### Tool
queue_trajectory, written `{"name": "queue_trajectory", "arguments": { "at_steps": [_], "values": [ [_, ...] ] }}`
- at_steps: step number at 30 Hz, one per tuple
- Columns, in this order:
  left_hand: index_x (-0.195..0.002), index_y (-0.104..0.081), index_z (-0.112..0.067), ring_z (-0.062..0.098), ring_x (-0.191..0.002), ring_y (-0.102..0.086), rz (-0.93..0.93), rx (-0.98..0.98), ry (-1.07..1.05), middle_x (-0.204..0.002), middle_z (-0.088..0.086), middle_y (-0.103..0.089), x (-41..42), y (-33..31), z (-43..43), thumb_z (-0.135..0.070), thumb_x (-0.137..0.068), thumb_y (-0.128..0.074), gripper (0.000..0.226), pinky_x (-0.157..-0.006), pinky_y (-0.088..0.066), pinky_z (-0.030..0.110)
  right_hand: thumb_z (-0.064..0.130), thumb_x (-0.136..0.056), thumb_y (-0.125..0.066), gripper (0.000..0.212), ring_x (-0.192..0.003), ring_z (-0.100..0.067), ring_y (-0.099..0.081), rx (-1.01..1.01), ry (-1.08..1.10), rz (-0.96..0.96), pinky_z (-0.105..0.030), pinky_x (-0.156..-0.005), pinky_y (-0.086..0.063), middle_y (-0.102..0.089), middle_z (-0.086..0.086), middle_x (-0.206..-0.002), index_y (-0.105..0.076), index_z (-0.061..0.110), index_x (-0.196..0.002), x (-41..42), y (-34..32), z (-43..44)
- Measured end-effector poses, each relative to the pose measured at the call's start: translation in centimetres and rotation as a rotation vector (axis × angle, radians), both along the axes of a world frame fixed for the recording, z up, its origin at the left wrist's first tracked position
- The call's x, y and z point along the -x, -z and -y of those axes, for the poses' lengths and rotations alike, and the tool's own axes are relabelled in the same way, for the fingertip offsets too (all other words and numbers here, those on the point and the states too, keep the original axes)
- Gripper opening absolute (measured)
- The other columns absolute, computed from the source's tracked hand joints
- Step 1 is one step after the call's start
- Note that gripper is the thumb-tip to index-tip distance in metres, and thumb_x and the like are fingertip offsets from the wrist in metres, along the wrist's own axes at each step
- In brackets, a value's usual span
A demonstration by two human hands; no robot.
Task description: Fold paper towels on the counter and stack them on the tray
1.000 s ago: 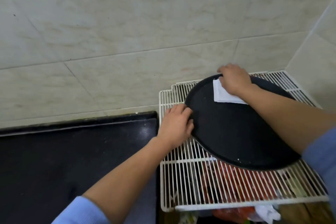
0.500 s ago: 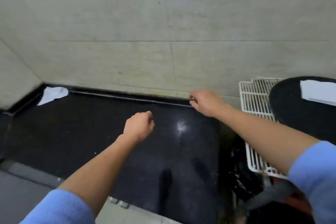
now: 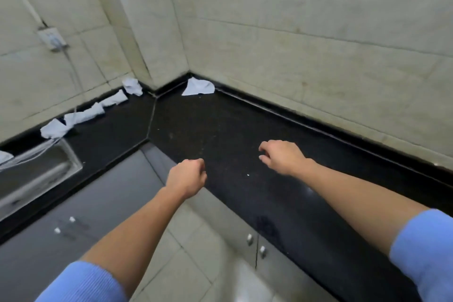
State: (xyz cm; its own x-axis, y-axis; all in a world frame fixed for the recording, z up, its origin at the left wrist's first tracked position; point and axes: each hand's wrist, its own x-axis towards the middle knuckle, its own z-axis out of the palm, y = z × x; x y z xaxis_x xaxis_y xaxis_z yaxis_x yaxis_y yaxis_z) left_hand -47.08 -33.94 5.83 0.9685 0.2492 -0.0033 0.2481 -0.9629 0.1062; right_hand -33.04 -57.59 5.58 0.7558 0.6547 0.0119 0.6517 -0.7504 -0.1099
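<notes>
Okay, both hands are empty over the black table point(image 3: 245, 130). The left hand point(image 3: 187, 176) hovers at the table's front edge, its grip curled into a fist round nothing. The right hand point(image 3: 282, 157) is further in over the table, its grip loosely spread with the fingers drooping, nothing pinched. The nearest task item is a crumpled paper towel point(image 3: 198, 86) in the far corner against the wall, unfolded and well apart from both hands. More crumpled towels point(image 3: 85, 115) sit in a row along the left wall, the last one just beside the sink point(image 3: 36, 174). The tray is not in view, so I cannot tell what's stacked on it. Likely step: reaching for the next towel, arms stretched toward the corner one. It probably needs pulling out to bare table for flattening. It's thin paper and may tear.
</notes>
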Motion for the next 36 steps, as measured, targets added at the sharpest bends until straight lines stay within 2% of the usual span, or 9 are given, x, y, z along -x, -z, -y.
{"name": "queue_trajectory", "arguments": {
  "at_steps": [6,11,16,21,24,30,36],
  "values": [
    [-0.105,-0.060,-0.017,0.032,-0.094,-0.062,-0.051,0.017,-0.099,-0.101,0.010,-0.067,0.3,2.0,-8.2,-0.029,-0.089,-0.047,0.024,-0.076,-0.052,0.038,0.042,-0.095,-0.046,0.029,-0.099,-0.025,-0.060,0.029,-0.117,-0.052,-0.036,-0.075,-0.046,-0.062,0.000,-0.112,-0.054,0.025,-0.118,-3.1,2.2,-10.6],
    [-0.100,-0.059,-0.016,0.032,-0.093,-0.061,-0.083,0.002,-0.159,-0.101,0.011,-0.067,-3.4,2.3,-15.8,-0.029,-0.089,-0.047,0.021,-0.075,-0.052,0.038,0.042,-0.096,-0.046,0.031,-0.101,-0.025,-0.060,0.042,-0.183,-0.109,-0.037,-0.078,-0.048,-0.061,-0.001,-0.114,-0.053,0.023,-0.120,-8.0,4.7,-19.3],
    [-0.104,-0.060,-0.017,0.031,-0.098,-0.061,-0.109,-0.016,-0.214,-0.104,0.010,-0.066,-7.5,1.5,-22.1,-0.030,-0.089,-0.048,0.023,-0.076,-0.048,0.035,0.042,-0.096,-0.046,0.032,-0.101,-0.024,-0.060,0.064,-0.205,-0.177,-0.040,-0.081,-0.050,-0.061,-0.002,-0.114,-0.053,0.024,-0.121,-13.7,5.4,-26.4],
    [-0.107,-0.059,-0.020,0.030,-0.096,-0.061,-0.128,0.018,-0.244,-0.104,0.008,-0.066,-10.2,1.5,-27.2,-0.031,-0.089,-0.047,0.024,-0.076,-0.048,0.035,0.041,-0.095,-0.048,0.032,-0.101,-0.024,-0.060,0.114,-0.206,-0.196,-0.038,-0.078,-0.049,-0.061,-0.002,-0.114,-0.053,0.023,-0.122,-18.7,5.5,-32.3],
    [-0.109,-0.059,-0.022,0.029,-0.098,-0.061,-0.142,0.039,-0.253,-0.108,0.007,-0.066,-12.1,2.0,-30.9,-0.031,-0.089,-0.046,0.025,-0.079,-0.049,0.036,0.041,-0.095,-0.048,0.030,-0.100,-0.024,-0.060,0.126,-0.190,-0.205,-0.038,-0.079,-0.050,-0.061,-0.001,-0.113,-0.053,0.024,-0.120,-21.2,6.1,-36.0],
    [-0.102,-0.058,-0.021,0.029,-0.098,-0.060,-0.167,0.073,-0.178,-0.106,0.006,-0.065,-17.7,3.4,-39.1,-0.030,-0.090,-0.047,0.019,-0.078,-0.048,0.037,0.040,-0.095,-0.049,0.029,-0.097,-0.021,-0.060,0.152,-0.104,-0.254,-0.037,-0.080,-0.051,-0.061,-0.001,-0.112,-0.054,0.024,-0.118,-25.3,8.5,-43.6],
    [-0.098,-0.058,-0.019,0.029,-0.096,-0.060,-0.165,0.111,-0.061,-0.104,0.006,-0.065,-24.1,5.0,-49.8,-0.032,-0.090,-0.047,0.019,-0.077,-0.049,0.038,0.039,-0.094,-0.049,0.032,-0.101,-0.024,-0.061,0.185,0.107,-0.291,-0.037,-0.079,-0.050,-0.061,-0.004,-0.117,-0.054,0.024,-0.122,-30.6,10.2,-51.7]
  ]
}}
